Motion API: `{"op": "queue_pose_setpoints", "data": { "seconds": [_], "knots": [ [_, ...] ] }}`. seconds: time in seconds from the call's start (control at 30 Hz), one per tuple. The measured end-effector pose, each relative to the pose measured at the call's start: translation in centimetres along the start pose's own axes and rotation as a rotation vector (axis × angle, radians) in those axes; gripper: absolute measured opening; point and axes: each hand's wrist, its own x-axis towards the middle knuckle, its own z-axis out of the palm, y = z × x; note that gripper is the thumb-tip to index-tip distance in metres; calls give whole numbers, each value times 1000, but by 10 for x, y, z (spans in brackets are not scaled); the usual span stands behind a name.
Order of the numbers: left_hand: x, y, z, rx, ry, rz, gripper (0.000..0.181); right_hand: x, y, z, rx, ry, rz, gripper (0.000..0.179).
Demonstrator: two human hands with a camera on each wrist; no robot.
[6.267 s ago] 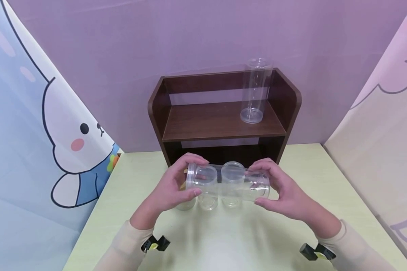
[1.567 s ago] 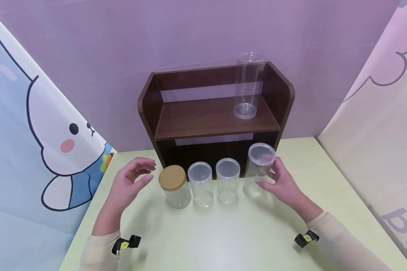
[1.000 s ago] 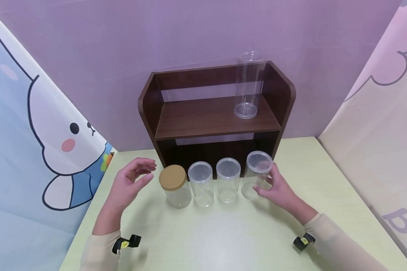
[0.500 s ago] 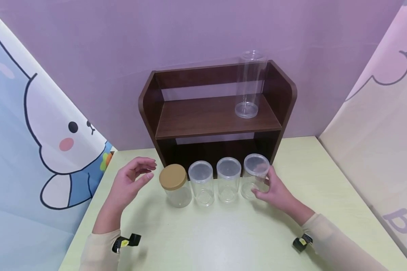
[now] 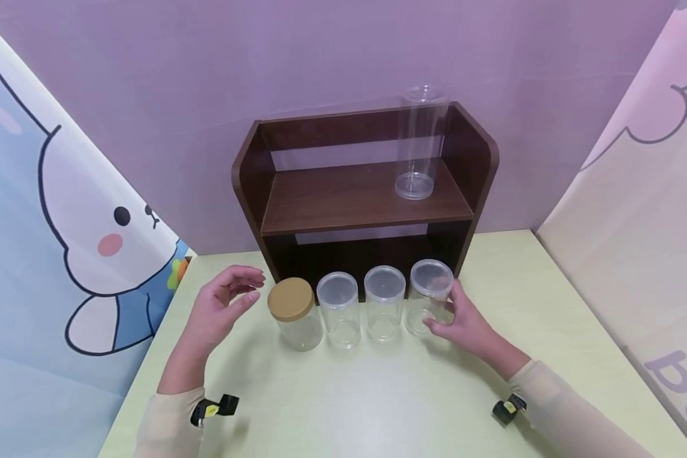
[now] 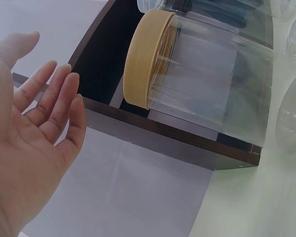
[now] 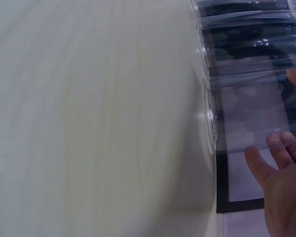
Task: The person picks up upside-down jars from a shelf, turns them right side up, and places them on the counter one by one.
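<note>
In the head view, my right hand [image 5: 466, 321] holds a clear lidded jar [image 5: 432, 294] at the right end of a row; the thumb is in front and the fingers reach round its far side. This jar stands upright on the table. Two similar clear jars, one in the middle left [image 5: 341, 312] and one in the middle right [image 5: 385, 305], stand beside it. At the row's left end is a wider jar with a tan lid [image 5: 292, 300]. My left hand [image 5: 220, 312] hovers left of it, fingers loosely bent and holding nothing, as the left wrist view also shows [image 6: 44, 128].
Behind the row stands a dark brown two-tier shelf [image 5: 332, 197]. A tall clear cylinder [image 5: 418, 149] rests on its upper board at the right. The pale table [image 5: 355, 401] extends in front, and printed cloths hang at both sides.
Earlier, both hands held a clear jar sideways. Since then the left hand has moved left, and the right hand has set the jar upright at the row's right end and slid it slightly left.
</note>
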Motion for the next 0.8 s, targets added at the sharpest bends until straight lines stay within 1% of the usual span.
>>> {"op": "queue_pose_setpoints", "data": {
  "seconds": [0.23,0.33,0.4,0.47,0.57,0.7,0.8],
  "knots": [
    [4,-4,2,32,77,-73,27,0,0,-4,-35,-7,8,95],
    [5,-5,2,22,98,-83,27,0,0,-5,-46,-2,7,97],
    [5,-6,1,20,104,-86,27,-1,-1,-7,-63,12,4,95],
    [5,-7,1,16,104,-86,27,-2,-3,-9,-78,34,-16,90],
    [5,-7,1,8,102,-86,26,-2,-10,-15,-120,86,-100,78],
    [4,-7,1,-3,101,-88,25,5,-22,-29,-129,173,-277,57],
    [4,-8,2,-10,104,-86,24,11,-32,-39,-96,218,-344,42]
  ]
}}
